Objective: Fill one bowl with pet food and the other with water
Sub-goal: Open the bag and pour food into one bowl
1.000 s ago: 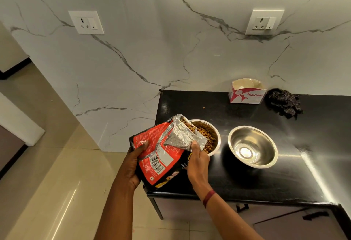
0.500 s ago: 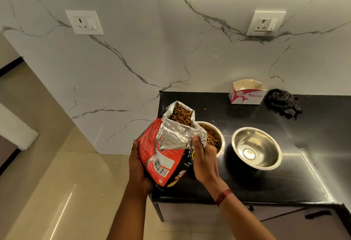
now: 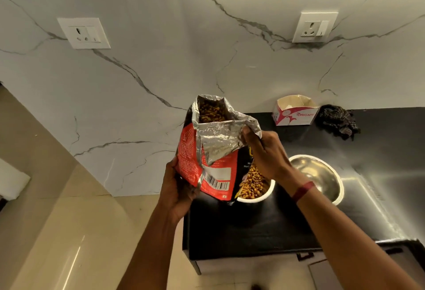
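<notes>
I hold a red and black pet food bag upright above the counter's left end, its silver-lined mouth open and brown kibble showing inside. My left hand grips the bag's lower left side. My right hand pinches the folded foil flap at the top right. Behind the bag a steel bowl holds brown kibble, partly hidden by bag and wrist. To its right a second steel bowl stands with nothing in it.
Both bowls stand on a black counter against a marble wall. At the back are a white and pink carton and a dark crumpled cloth. Two wall sockets sit above. Beige floor lies to the left.
The bag has swung from tilted over the kibble bowl to upright and has risen. Both hands kept their grip, the right hand moving up with the foil flap.
</notes>
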